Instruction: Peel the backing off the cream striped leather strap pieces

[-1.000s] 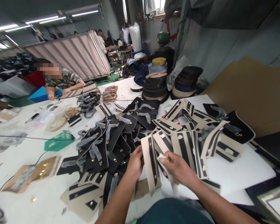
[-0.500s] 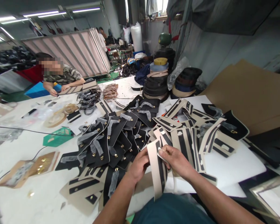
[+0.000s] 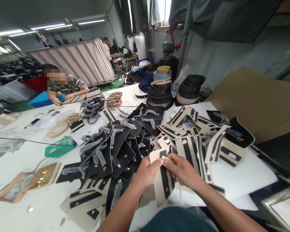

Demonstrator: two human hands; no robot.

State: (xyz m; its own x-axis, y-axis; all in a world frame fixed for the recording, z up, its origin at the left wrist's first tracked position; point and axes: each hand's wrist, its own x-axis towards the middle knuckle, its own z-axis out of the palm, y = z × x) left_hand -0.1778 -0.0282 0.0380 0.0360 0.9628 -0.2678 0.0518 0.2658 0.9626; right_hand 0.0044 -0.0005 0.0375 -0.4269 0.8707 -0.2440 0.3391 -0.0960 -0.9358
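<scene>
While pinching a striped panel (image 3: 163, 182) with left hand (image 3: 146, 170) and right hand (image 3: 181, 167) at lower centre, partly covering its top, cannot identify the pale bit (image 3: 164, 158) between them.

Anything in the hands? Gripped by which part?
Yes: a striped beige-and-black panel. The left hand holds it near its upper left edge; the right hand pinches at its upper end, exact grip unclear.
</scene>
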